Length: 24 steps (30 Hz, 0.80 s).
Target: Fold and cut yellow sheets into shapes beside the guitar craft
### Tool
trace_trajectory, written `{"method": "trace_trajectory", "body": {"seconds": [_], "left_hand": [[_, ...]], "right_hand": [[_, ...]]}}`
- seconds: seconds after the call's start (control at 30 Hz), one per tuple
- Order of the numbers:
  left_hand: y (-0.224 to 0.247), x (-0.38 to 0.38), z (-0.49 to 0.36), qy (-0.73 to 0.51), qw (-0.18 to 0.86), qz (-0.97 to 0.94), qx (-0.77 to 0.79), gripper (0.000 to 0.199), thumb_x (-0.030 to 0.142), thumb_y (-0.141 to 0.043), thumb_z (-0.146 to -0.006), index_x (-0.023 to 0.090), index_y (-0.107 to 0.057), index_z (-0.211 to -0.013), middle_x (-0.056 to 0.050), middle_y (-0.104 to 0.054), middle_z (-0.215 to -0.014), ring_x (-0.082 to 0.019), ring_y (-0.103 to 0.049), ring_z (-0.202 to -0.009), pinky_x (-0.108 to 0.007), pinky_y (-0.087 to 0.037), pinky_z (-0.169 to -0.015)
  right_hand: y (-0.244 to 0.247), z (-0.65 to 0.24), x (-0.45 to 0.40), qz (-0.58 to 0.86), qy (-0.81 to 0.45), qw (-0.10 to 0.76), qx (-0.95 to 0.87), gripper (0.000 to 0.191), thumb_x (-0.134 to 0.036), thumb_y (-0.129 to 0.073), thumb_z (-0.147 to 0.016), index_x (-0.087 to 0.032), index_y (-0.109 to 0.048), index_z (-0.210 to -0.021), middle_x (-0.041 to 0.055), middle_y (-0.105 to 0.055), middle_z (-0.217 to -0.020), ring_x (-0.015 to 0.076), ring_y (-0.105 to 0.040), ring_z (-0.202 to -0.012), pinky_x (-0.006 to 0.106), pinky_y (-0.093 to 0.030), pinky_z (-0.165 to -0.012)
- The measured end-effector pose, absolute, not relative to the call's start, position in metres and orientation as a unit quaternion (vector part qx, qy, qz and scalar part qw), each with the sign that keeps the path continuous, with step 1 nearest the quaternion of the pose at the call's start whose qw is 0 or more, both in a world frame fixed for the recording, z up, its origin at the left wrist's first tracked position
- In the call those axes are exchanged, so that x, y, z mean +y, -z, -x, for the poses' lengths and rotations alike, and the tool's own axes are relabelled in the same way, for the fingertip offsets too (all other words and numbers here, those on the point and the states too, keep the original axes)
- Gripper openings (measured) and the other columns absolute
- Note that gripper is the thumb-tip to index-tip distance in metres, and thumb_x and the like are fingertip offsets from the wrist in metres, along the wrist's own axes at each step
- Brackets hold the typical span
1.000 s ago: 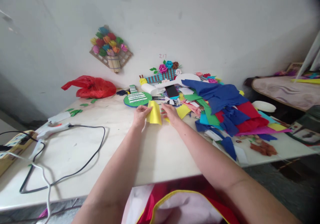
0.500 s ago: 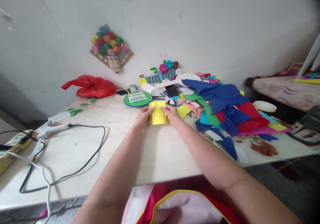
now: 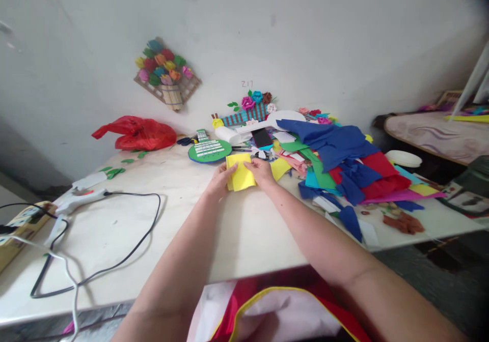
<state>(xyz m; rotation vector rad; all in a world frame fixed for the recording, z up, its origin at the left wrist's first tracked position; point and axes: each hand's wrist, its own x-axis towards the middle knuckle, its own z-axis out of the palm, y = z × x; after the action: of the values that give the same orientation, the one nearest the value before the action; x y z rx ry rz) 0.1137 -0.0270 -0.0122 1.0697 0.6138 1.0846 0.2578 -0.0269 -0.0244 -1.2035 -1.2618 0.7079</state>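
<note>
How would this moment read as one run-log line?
left hand: holds yellow piece, left edge | right hand: holds yellow piece, right edge | green oval: beyond left hand | blue sheets: at right

We hold yellow paper (image 3: 241,174) between our left hand (image 3: 218,180) and right hand (image 3: 263,173) over the bench (image 3: 183,215), near a green guitar (image 3: 210,151).

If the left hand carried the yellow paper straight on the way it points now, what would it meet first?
Probably what look like dark pens, just beyond the yellow paper, but depth is unclear: the left hand may pass above them.
</note>
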Motion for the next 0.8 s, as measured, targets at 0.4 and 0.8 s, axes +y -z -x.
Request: {"method": "trace_trajectory", "body": {"seconds": [0.4, 0.8], "left_hand": [[0.014, -0.024, -0.118, -0.517, 0.719, -0.372, 0.277, 0.028, 0.027, -0.063, -0.075, 0.012, -0.056, -0.097, -0.013, -0.065, -0.099, -0.027, -0.057, -0.104, -0.04, -0.043, -0.093], [0.01, -0.027, -0.123, -0.543, 0.717, -0.37, 0.23, 0.025, 0.034, -0.054, -0.081, 0.014, -0.056, -0.096, -0.009, -0.063, -0.104, -0.022, -0.053, -0.109, -0.034, -0.042, -0.094]], "right_hand": [[0.013, -0.259, -0.041, 0.592, 0.008, 0.517, -0.619, 0.025, -0.032, -0.052, -0.079, -0.02, -0.061, -0.099, 0.0055, -0.061, -0.096, 0.017, -0.055, -0.078, 0.029, -0.042, -0.073], [0.011, -0.233, -0.056, 0.53, 0.094, 0.401, -0.741, 0.038, -0.034, -0.054, -0.076, -0.015, -0.057, -0.108, 0.013, -0.055, -0.109, 0.027, -0.044, -0.101, 0.039, -0.035, -0.086]]}}
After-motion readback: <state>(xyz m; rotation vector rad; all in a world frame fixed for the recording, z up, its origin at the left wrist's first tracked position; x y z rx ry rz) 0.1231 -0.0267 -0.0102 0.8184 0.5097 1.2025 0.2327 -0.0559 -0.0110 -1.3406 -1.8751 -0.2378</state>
